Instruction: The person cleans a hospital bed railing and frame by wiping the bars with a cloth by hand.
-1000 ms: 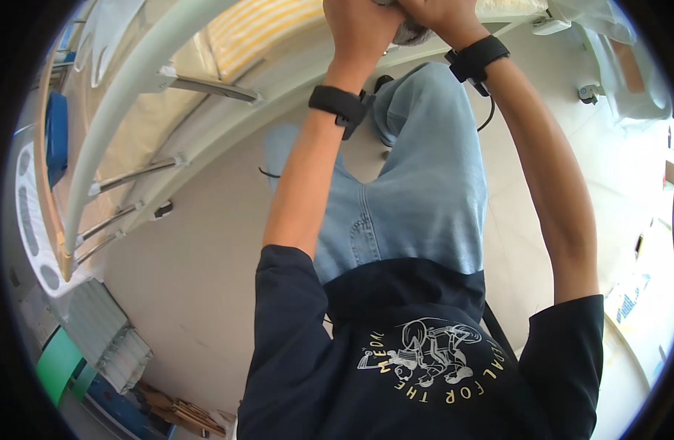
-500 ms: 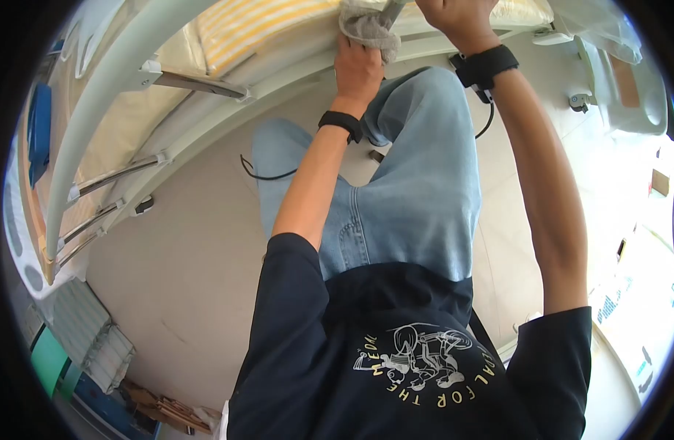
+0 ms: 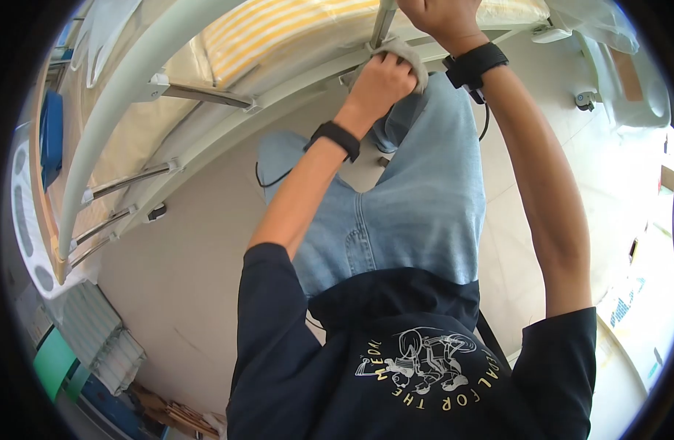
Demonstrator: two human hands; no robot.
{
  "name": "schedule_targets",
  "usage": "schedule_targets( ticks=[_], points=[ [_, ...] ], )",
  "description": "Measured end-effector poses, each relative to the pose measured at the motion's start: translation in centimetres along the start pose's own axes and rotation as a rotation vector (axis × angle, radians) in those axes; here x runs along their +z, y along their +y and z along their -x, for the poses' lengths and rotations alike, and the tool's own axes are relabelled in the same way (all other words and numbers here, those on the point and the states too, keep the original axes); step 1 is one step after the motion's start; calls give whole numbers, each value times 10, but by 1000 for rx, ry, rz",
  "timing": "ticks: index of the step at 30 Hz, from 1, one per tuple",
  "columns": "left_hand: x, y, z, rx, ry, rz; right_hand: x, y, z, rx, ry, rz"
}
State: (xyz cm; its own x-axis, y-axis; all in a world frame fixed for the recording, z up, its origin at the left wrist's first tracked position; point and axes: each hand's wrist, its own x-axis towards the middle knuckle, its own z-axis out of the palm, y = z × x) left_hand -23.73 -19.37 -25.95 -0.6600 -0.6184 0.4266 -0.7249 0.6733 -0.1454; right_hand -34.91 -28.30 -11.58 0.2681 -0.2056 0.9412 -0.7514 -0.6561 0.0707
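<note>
Bed with side rail: white tubular side rail [image 3: 124,103], curving along the bed's near edge, with metal uprights [image 3: 209,94] joined to a pale lower frame bar [image 3: 300,84]; yellow-and-white striped fabric [image 3: 256,37] lies behind. Grey cloth [image 3: 409,53], one, crumpled, sits at the bed's near edge, at the lower end of one upright [image 3: 382,28]. Left hand [image 3: 385,84]: fingers curled, grasping the cloth from above; black wristband [image 3: 337,139] on the wrist. Right hand [image 3: 443,16]: raised beside the same upright, partly cut off by the upper border; whether it grips anything cannot be told; second black strap [image 3: 478,66] on its wrist. Below the hands: light-blue jeans [image 3: 432,198], knees toward the bed's near edge; printed dark T-shirt [image 3: 418,367]. Black caster [image 3: 157,211] beneath the bed's near edge, left part.
</note>
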Motion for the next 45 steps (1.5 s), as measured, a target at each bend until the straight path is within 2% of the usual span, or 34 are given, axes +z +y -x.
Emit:
schedule_targets(
  ticks=[4,6,7,8,10,11,12,13,14,16,17,18,19,20,22,24,26,27,28,30,32,34,37,42,43,45],
  points=[
    [50,1,-36,-1,-36,-169,1,0,1,3,-10,-4],
    [61,7,-43,12,-187,-292,2,1,-1,7,-9,-4],
    [62,12,-46,46,-342,-375,2,1,-1,7,-10,-9],
    [63,16,-48,49,-342,-371,0,-2,-3,8,-14,-14],
    [65,23,-53,84,-496,-433,-6,-9,-5,7,-21,-1],
    [61,27,-54,86,-492,-429,-19,-24,-14,236,-112,-186],
    [56,32,-54,169,-567,-580,-27,-31,-19,466,-202,-370],
    [51,35,-55,250,-639,-733,-3,-1,-1,19,-33,-30],
    [57,35,-56,248,-633,-733,-8,-6,-4,14,-33,-27],
    [80,38,-48,353,-597,-956,-21,-24,-13,384,-195,-288],
    [83,39,-44,352,-595,-958,-23,-20,-13,358,-238,-246],
    [85,40,-39,410,-619,-1094,-19,-15,-9,356,-235,-246],
    [88,38,-36,470,-641,-1232,-13,-8,-5,208,-169,-131],
    [83,34,-29,469,-642,-1237,-10,-5,-2,62,-102,-17],
    [67,23,-6,630,-613,-1011,-10,-5,-3,66,-108,-7],
    [55,7,12,647,-556,-1012,-10,-4,-1,74,-121,3],
    [41,-10,24,561,-513,-699,-6,-2,0,55,-82,2],
    [26,-21,28,603,-548,-633,-7,-2,2,65,-80,-6],
    [22,-25,38,604,-568,-639,-9,-1,1,52,-91,18],
    [14,-42,65,543,-453,-672,-11,0,0,40,-116,51],
    [6,-57,88,501,-446,-639,-5,6,1,2,-61,45],
    [-10,-66,105,360,-333,-531,-15,-1,-4,44,-124,54],
    [-28,-83,131,322,-391,-395,-14,1,-3,44,-111,48],
    [-40,-101,172,362,-334,-479,-9,5,-5,3,-67,77],
    [-41,-104,176,392,-301,-476,-14,5,-2,32,-127,82],
    [-49,-109,179,427,-342,-478,-16,7,-3,20,-127,96]
  ],
)
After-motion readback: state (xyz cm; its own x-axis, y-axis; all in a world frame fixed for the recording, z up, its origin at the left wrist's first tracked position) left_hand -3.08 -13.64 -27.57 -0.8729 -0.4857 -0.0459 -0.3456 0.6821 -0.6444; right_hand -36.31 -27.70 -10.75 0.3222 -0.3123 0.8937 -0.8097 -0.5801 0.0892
